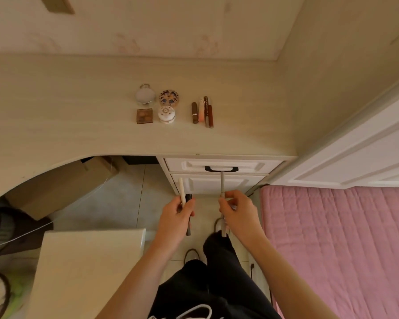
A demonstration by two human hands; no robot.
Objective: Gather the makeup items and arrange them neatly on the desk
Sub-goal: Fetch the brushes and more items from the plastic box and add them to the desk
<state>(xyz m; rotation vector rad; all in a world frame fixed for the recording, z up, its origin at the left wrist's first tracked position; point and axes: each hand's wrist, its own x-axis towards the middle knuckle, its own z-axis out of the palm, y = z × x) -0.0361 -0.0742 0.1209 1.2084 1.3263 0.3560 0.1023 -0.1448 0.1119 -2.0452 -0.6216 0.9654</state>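
On the pale wooden desk (78, 116) lie a round white compact (144, 95), a patterned round compact (169, 97), a square brown palette (144, 116) and a small white jar (166, 114). To their right several lipstick tubes (203, 111) lie side by side. In front of the desk, over the floor, my left hand (176, 215) grips a white pencil (182, 191) and a dark pencil (188, 227). My right hand (238, 211) pinches a thin grey pencil (222, 181) that points up.
White drawers (217, 166) with a black handle sit under the desk's right end. A pink quilted bed (343, 245) lies at the right, a cream stool or box (85, 268) at the lower left, and a cardboard box (62, 180) under the desk.
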